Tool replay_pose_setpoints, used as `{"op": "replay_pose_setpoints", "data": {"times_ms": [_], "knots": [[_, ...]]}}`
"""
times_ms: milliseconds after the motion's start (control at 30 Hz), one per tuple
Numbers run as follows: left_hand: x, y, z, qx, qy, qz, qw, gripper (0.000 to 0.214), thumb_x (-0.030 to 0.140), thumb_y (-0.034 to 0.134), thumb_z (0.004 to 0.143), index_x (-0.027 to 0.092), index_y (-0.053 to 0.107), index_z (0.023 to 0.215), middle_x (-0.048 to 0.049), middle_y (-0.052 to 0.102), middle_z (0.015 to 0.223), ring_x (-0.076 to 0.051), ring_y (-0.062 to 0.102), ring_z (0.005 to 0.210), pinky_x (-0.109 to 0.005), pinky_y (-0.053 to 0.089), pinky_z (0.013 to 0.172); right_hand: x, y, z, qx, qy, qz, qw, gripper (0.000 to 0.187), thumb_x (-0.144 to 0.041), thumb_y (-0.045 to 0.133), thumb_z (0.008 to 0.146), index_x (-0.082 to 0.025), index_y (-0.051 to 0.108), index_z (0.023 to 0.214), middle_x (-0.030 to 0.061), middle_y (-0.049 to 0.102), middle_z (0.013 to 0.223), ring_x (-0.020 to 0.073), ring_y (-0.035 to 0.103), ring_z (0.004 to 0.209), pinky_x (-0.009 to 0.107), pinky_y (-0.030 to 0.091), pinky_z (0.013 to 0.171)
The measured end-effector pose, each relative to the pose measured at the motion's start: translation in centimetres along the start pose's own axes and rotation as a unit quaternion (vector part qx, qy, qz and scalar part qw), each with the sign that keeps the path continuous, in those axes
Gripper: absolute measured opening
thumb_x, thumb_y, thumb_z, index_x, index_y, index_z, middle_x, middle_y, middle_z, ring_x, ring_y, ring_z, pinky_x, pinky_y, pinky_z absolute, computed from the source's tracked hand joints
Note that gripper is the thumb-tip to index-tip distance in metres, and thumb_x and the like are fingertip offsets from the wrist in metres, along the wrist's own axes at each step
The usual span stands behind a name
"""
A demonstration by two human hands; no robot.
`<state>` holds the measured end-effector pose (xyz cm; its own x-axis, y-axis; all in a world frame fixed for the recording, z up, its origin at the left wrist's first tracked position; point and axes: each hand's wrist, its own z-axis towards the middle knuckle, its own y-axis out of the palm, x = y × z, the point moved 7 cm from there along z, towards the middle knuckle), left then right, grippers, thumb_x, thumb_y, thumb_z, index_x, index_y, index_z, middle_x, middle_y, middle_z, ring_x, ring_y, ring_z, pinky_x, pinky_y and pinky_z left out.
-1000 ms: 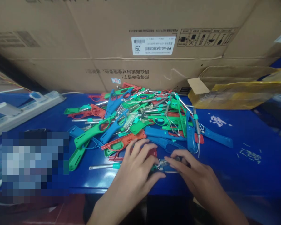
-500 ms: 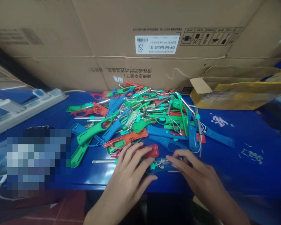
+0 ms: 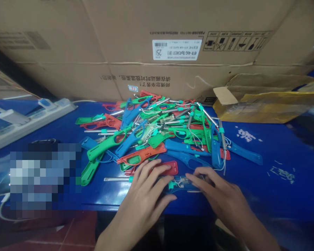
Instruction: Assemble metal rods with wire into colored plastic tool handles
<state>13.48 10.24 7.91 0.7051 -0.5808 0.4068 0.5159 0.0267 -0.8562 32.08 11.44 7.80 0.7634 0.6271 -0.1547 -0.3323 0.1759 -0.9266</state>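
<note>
A heap of plastic lighter shells [image 3: 157, 134] in green, blue and red, with metal tubes and thin wires, lies on the blue table [image 3: 251, 181]. At its near edge a blue lighter part [image 3: 181, 184] with a teal piece and wires lies flat. My left hand [image 3: 149, 190] rests fingers-down on the left end of that part, thumb below it. My right hand [image 3: 217, 193] presses its fingertips on the right end. A red shell [image 3: 170, 168] lies just beyond my left fingers. A metal tube with a teal collar [image 3: 117, 179] lies left of my left hand.
Big cardboard boxes [image 3: 157, 52] wall off the back. An open carton with yellow wrap [image 3: 264, 101] sits at the right. A white power strip [image 3: 28, 116] lies at the left. Small white scraps [image 3: 281, 172] dot the table right of my hands.
My left hand slid slightly back toward the table edge, uncovering the red shell. My right hand stays on the blue part.
</note>
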Motion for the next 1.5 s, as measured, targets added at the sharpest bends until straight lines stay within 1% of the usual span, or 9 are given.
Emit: {"op": "replay_pose_setpoints", "data": {"times_ms": [267,467,567,667,900,967,1233,1367,1500], "knots": [[0.1,0.2,-0.1,-0.012,0.001,-0.003,1.000,0.036,0.029,0.063,0.103,0.024,0.055,0.138,-0.0071,0.057,0.148,-0.030,0.036,0.147,-0.059,0.035,0.120,-0.1,0.0,-0.2,0.002,-0.005,-0.004,1.000,0.057,0.004,0.034,0.091,-0.027,0.067,0.126,0.0057,0.074,0.111,0.0114,0.074,0.065,0.021,0.051,0.046],[0.8,-0.1,0.2,-0.015,0.012,-0.004,1.000,0.030,0.028,0.063,0.102,0.024,0.059,0.132,-0.0068,0.056,0.150,-0.029,0.035,0.149,-0.057,0.034,0.121,0.0,0.0,-0.4,0.005,-0.008,0.001,1.000,0.058,0.005,0.034,0.091,-0.027,0.066,0.127,0.0053,0.073,0.112,0.0102,0.074,0.067,0.020,0.050,0.047],[1.2,-0.2,0.5,0.000,0.017,-0.007,1.000,0.028,0.030,0.063,0.102,0.021,0.062,0.129,-0.0091,0.058,0.147,-0.031,0.038,0.146,-0.058,0.036,0.119,0.2,0.2,-0.7,0.009,-0.003,0.011,1.000,0.059,0.006,0.035,0.092,-0.028,0.063,0.133,0.0057,0.072,0.116,0.0095,0.074,0.071,0.019,0.051,0.050],[1.4,-0.2,0.8,0.022,0.025,-0.012,0.999,0.026,0.028,0.064,0.102,0.019,0.064,0.127,-0.0107,0.061,0.145,-0.032,0.042,0.144,-0.058,0.038,0.116,0.2,0.1,-0.9,0.025,-0.007,0.016,1.000,0.055,0.004,0.039,0.095,-0.028,0.061,0.134,0.0061,0.072,0.118,0.0106,0.075,0.074,0.020,0.053,0.053],[1.6,-1.5,0.7,0.120,0.022,-0.031,0.992,0.018,0.013,0.067,0.098,0.017,0.069,0.115,-0.0092,0.069,0.133,-0.030,0.050,0.134,-0.050,0.042,0.110,-0.2,-0.4,-0.6,0.044,-0.008,0.012,0.999,0.039,-0.006,0.039,0.105,-0.025,0.062,0.130,0.0066,0.074,0.115,0.0139,0.077,0.074,0.025,0.060,0.057],[1.7,-1.7,0.8,0.135,0.022,-0.037,0.990,0.016,0.011,0.068,0.097,0.017,0.070,0.112,-0.0088,0.069,0.131,-0.029,0.052,0.131,-0.049,0.043,0.109,-0.2,-0.4,-0.6,0.047,-0.008,0.013,0.999,0.037,-0.008,0.039,0.106,-0.024,0.063,0.129,0.0069,0.074,0.115,0.0140,0.078,0.075,0.026,0.061,0.059],[1.8,-1.4,1.3,0.138,0.012,-0.047,0.989,0.016,0.009,0.068,0.097,0.019,0.070,0.109,-0.0066,0.071,0.128,-0.028,0.053,0.131,-0.048,0.043,0.108,-0.6,-1.0,-0.4,0.056,-0.018,0.016,0.998,0.035,-0.011,0.035,0.109,-0.022,0.065,0.122,0.0060,0.075,0.112,0.0135,0.077,0.074,0.025,0.060,0.058],[1.8,-1.3,1.3,0.134,0.016,-0.044,0.990,0.014,0.011,0.069,0.097,0.019,0.070,0.109,-0.0061,0.071,0.128,-0.028,0.053,0.131,-0.048,0.043,0.108,-0.7,-1.0,-0.4,0.050,-0.021,0.020,0.998,0.034,-0.008,0.040,0.107,-0.023,0.063,0.125,0.0059,0.074,0.114,0.0144,0.077,0.078,0.026,0.060,0.060],[1.8,-1.4,1.3,0.147,0.016,-0.043,0.988,0.013,0.010,0.069,0.097,0.017,0.071,0.108,-0.0070,0.072,0.126,-0.027,0.054,0.130,-0.047,0.044,0.108,-0.6,-0.7,-0.8,0.044,-0.020,0.029,0.998,0.036,-0.006,0.041,0.105,-0.022,0.063,0.129,0.0067,0.073,0.116,0.0145,0.077,0.081,0.026,0.061,0.063]]}}
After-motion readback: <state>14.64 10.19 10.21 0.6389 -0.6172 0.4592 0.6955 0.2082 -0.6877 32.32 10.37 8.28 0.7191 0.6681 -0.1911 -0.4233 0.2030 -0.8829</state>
